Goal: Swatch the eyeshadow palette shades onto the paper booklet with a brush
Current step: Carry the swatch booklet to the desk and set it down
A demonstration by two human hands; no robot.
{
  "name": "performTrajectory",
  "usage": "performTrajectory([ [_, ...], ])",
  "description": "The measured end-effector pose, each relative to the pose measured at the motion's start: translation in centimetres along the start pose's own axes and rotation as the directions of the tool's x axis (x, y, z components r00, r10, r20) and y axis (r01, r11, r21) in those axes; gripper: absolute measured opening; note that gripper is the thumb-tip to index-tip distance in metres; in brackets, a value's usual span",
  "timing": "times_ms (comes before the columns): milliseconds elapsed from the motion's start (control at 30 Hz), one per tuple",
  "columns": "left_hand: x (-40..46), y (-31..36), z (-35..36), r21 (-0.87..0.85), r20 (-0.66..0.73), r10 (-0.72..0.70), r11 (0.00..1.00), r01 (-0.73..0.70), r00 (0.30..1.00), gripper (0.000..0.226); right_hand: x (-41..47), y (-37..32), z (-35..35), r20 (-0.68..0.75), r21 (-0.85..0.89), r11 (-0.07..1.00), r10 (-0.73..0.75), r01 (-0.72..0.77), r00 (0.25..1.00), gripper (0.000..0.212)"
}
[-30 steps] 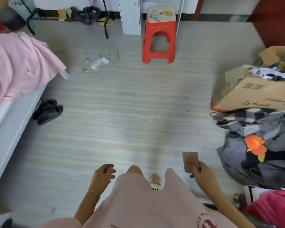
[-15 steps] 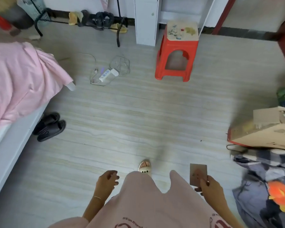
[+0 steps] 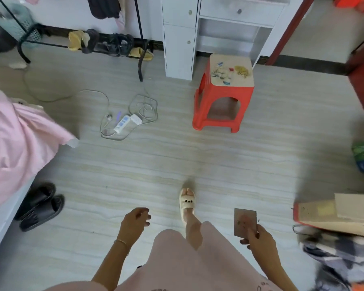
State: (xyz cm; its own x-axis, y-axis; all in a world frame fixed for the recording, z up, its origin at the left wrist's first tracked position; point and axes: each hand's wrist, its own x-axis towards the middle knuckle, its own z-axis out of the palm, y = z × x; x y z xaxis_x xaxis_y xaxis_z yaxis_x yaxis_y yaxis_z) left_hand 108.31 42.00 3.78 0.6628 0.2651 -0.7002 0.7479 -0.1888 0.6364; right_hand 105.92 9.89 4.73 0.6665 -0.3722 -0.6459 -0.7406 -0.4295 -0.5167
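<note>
The right hand [image 3: 259, 238] gripped one flat brownish card-like item, probably the eyeshadow palette [image 3: 245, 222], thumb on its lower corner, held upright at hip height. The left hand [image 3: 135, 222] hung beside the pink dress [image 3: 187, 263] with fingers loosely curled; whether they pinched something small could not be told. One bracelet [image 3: 121, 241] circled that wrist. One foot in a cream slipper [image 3: 187, 203] stood forward on the pale floor [image 3: 156, 164]. Two black slides [image 3: 39, 205] lay side by side at the left, under the edge of a pink sheet [image 3: 19, 143]. At the right, one cardboard box [image 3: 334, 215] sat above a checked cloth [image 3: 340, 257]. Farther off lay one white power strip [image 3: 122, 123] among looped cords. Beyond stood one red stool [image 3: 223, 97] with a flowered top, just before a white cabinet [image 3: 179, 38].
</note>
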Motion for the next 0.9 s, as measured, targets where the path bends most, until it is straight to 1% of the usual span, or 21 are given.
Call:
performTrajectory([
  [133, 4.8, 4.2, -0.8, -0.060, -0.047, -0.082, 0.995, 0.079, 0.996, 0.017, 6.2, -6.8, -0.2, 0.012, -0.018, 1.000, 0.000, 0.000, 1.000, 0.015],
  [200, 7.3, 7.3, -1.7, -0.082, -0.066, -0.101, 0.992, 0.096, 0.993, 0.016, 9.4, -11.0, -0.1, 0.025, -0.031, 0.999, -0.032, 0.033, 0.999, 0.017],
  [333, 13.1, 14.7, -4.6, -0.103, -0.118, -0.043, 0.994, 0.031, 0.992, 0.016, 15.3, -21.0, 1.1, 0.106, -0.113, 0.984, -0.126, 0.138, 0.986, 0.023],
  [400, 15.5, 17.7, -6.1, -0.130, -0.148, -0.031, 0.992, 0.012, 0.988, 0.016, 17.2, -25.9, 2.1, 0.145, -0.106, 0.976, -0.173, 0.189, 0.974, 0.025],
  [500, 19.4, 20.9, -8.1, -0.172, -0.189, -0.030, 0.985, -0.003, 0.982, 0.015, 20.2, -32.5, 4.4, 0.173, -0.103, 0.964, -0.224, 0.244, 0.959, 0.023],
  [600, 23.5, 23.2, -9.8, -0.187, -0.198, -0.048, 0.982, 0.010, 0.979, 0.015, 23.0, -37.9, 6.8, 0.172, -0.082, 0.966, -0.229, 0.245, 0.958, 0.021],
  [700, 28.2, 25.7, -12.2, -0.163, -0.185, -0.062, 0.986, 0.032, 0.981, 0.016, 25.1, -42.1, 9.4, 0.124, -0.023, 0.978, -0.204, 0.208, 0.971, 0.018],
  [800, 33.3, 29.2, -15.4, -0.106, -0.173, -0.056, 0.994, 0.038, 0.983, 0.017, 26.7, -45.9, 11.6, 0.096, 0.012, 0.990, -0.141, 0.140, 0.985, 0.017],
  [900, 38.2, 33.9, -18.5, -0.010, -0.163, -0.008, 1.000, 0.006, 0.987, 0.017, 28.6, -50.3, 13.1, 0.088, 0.006, 0.992, -0.127, 0.127, 0.988, 0.018],
])
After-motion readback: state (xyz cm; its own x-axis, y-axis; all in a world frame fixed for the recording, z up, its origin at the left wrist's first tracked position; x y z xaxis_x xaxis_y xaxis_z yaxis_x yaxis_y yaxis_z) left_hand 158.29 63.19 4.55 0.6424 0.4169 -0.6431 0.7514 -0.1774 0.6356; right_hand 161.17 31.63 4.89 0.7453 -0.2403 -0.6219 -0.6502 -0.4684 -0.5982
